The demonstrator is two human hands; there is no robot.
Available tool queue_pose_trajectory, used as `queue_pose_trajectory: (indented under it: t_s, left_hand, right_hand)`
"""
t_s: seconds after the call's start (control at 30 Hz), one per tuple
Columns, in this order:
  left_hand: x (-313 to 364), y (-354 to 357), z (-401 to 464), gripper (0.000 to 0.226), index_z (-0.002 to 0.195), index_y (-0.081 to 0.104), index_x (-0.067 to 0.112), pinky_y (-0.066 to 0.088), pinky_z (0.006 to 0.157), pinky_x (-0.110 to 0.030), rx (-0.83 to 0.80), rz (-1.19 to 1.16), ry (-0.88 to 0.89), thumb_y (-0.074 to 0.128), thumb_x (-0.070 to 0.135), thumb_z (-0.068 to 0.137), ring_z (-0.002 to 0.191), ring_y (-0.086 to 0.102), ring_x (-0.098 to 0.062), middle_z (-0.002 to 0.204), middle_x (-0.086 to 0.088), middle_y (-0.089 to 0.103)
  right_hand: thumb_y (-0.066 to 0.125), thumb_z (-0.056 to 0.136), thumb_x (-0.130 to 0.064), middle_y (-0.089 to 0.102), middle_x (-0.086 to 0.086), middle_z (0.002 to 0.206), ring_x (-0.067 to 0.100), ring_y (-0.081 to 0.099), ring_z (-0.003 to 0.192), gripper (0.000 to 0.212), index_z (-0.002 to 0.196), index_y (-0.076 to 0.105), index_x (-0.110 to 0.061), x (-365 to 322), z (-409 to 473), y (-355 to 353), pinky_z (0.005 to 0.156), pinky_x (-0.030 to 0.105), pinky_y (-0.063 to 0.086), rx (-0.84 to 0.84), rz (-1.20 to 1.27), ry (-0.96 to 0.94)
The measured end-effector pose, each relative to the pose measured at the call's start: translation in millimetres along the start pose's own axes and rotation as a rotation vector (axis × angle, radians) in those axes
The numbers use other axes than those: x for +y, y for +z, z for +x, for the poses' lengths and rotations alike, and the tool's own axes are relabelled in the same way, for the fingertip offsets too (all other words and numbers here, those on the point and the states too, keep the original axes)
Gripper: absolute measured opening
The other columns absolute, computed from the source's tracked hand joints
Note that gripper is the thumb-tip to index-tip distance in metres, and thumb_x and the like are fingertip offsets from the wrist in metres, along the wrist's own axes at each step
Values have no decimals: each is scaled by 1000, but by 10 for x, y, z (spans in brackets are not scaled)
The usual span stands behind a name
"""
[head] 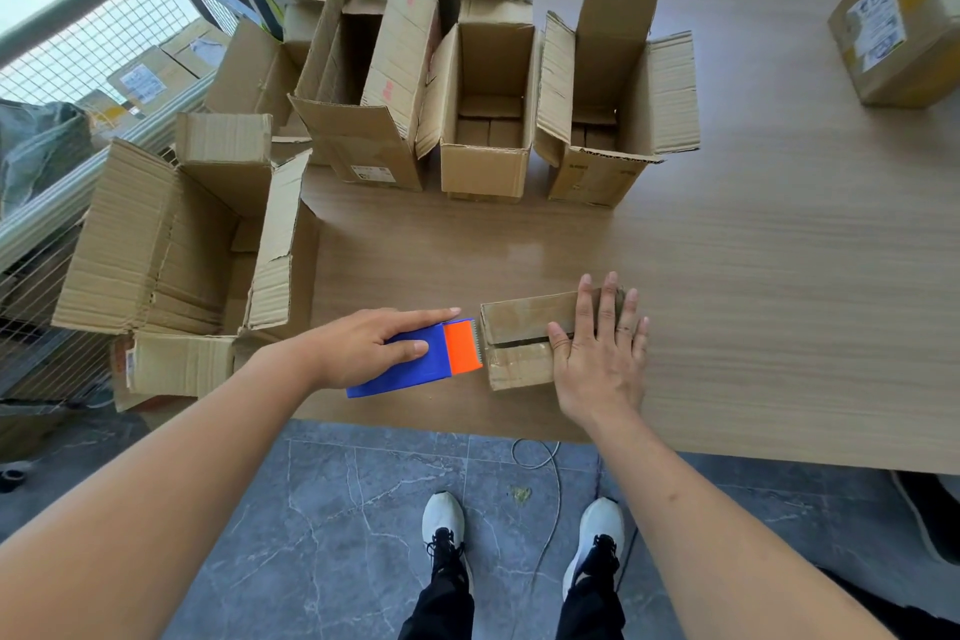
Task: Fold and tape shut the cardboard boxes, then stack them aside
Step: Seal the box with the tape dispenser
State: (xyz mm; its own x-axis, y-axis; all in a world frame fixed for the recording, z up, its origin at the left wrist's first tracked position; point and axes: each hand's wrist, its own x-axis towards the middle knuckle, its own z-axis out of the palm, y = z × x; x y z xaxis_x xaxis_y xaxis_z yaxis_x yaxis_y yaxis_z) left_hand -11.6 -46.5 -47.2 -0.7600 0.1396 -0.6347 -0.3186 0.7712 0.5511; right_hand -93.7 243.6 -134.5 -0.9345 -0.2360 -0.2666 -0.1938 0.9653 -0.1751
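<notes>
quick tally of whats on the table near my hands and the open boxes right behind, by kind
small closed box: 1
tape dispenser: 1
open upright boxes in the nearest row: 3
Total: 5

Both bare arms reach forward over the worktop's near edge. The left hand (371, 346) grips with thumb curled and forefinger straight. The right hand (602, 353) presses flat, fingers (608, 299) spread.
</notes>
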Motion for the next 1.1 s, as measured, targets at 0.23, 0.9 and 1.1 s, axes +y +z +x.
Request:
queue_pose_trajectory:
  t_s: [0.23, 0.9, 1.1]
  left_hand:
    - [-18, 206, 106, 51, 142, 21, 75, 38, 105, -41, 108, -28, 16, 41, 45, 107, 109, 51, -16, 114, 3, 59]
    - [-77, 221, 87, 54, 141, 17, 77, 37, 102, -38, 43, -31, 113, 38, 39, 109, 100, 51, -16, 106, -3, 56]
    - [-21, 244, 105, 52, 138, 14, 81, 40, 97, -41, 13, 24, 23, 35, 44, 109, 94, 52, -20, 103, -6, 55]
  right_hand:
    - [35, 108, -40, 5, 15, 171, 36, 7, 157, 62, 162, 23, -13, -98, -40, 5, 126, 56, 5, 216, -39, -32]
    - [19, 109, -48, -12, 5, 171, 28, -5, 158, 60, 164, 7, -29, -203, -23, 138, 127, 51, -1, 97, 14, -173]
    - [15, 109, -50, -17, 3, 170, 26, -11, 158, 61, 164, 2, -30, -213, -14, 99, 128, 50, -2, 51, 10, -166]
